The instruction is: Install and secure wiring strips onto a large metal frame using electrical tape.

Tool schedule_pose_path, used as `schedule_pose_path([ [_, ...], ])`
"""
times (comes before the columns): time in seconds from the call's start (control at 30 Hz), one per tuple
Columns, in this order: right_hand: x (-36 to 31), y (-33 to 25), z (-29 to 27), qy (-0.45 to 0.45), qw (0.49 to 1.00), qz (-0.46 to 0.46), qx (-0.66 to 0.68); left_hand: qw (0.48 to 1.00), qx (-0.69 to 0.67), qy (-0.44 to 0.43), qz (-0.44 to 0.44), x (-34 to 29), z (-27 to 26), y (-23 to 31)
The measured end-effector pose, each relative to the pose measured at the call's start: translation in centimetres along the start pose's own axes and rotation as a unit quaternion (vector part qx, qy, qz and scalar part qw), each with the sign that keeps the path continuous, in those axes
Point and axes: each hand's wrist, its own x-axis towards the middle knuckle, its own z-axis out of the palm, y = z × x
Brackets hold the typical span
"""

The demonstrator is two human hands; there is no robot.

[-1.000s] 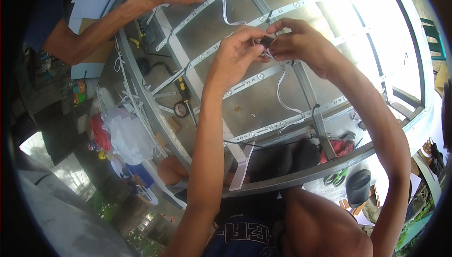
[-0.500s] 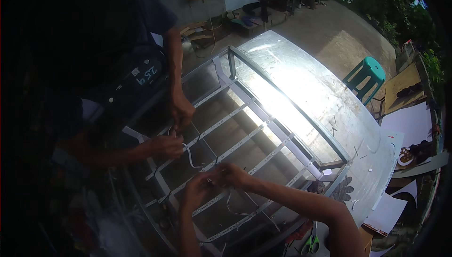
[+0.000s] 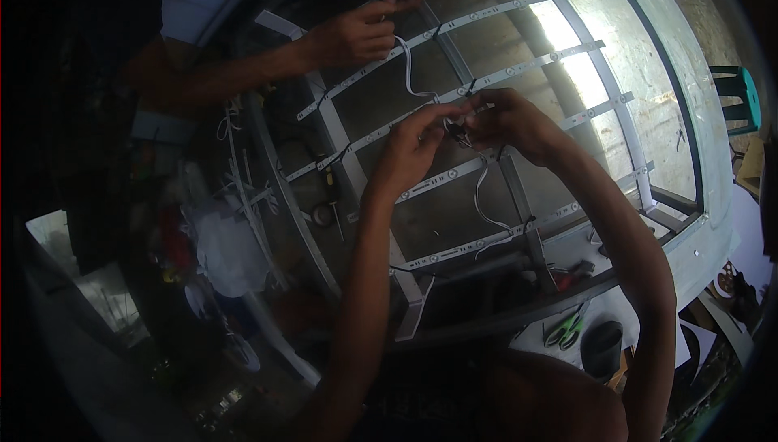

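My left hand (image 3: pixel 409 150) and my right hand (image 3: pixel 519 126) meet over a metal frame (image 3: pixel 344 154) crossed by several white LED light bars (image 3: pixel 494 11). Both hands are closed, fingertips pinching a thin white wire (image 3: pixel 485 187) and a small dark piece among the fingers, too hidden to name. From my fingers the wire loops down to the nearest bar. Another length of white cable (image 3: pixel 408 65) runs up to a co-worker's hands (image 3: pixel 356 35), pressed together at the frame's far left. Black ties wrap some bars to the struts.
Green-handled scissors (image 3: pixel 567 328) lie at the near right beside a dark oval object (image 3: pixel 602 350). A green plastic stool (image 3: pixel 736 100) stands far right. Left of the frame are a white crumpled bundle (image 3: pixel 231 251) and loose pale strips. A shiny metal sheet (image 3: pixel 681 77) lies beneath the frame.
The view has tipped down and turned, so frame and hands sit higher in the picture. My hands stay together at the wire. The co-worker's hands remain close together at theirs.
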Motion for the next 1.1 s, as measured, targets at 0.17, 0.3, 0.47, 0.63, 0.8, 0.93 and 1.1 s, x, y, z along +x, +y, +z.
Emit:
schedule_pose_path([
  [0.17, -0.4, 0.0, 0.4, -0.025, 0.999, -0.001, -0.046, 0.999, -0.034, -0.018, 0.004, -0.3, 0.1, -0.3],
  [0.3, -0.4, 0.3, 0.1, -0.041, 0.998, -0.008, -0.045, 0.998, -0.052, -0.016, -0.01, -0.6, 0.2, -0.1],
  [0.47, -0.8, -0.8, 0.6, -0.034, 0.996, -0.022, -0.082, 0.999, -0.036, -0.007, -0.016, -0.3, 0.1, 0.3],
  [0.63, -1.0, -1.7, 0.9, -0.046, 0.99, -0.012, -0.133, 1.0, -0.012, 0.0, -0.006, 0.0, 0.2, 0.5],
  [0.8, -1.4, -0.9, 1.4, 0.039, 0.989, -0.041, -0.134, 1.0, -0.01, 0.004, -0.003, 0.1, 0.3, 0.3],
  [0.93, -0.9, -0.9, 0.8, -0.006, 0.988, -0.024, -0.151, 0.998, -0.046, 0.032, -0.02, 0.1, 0.5, 0.4],
  [1.1, -1.0, -0.6, 0.7, 0.007, 0.988, -0.027, -0.151, 0.989, -0.14, 0.038, -0.035, 0.0, 0.9, 0.5],
])
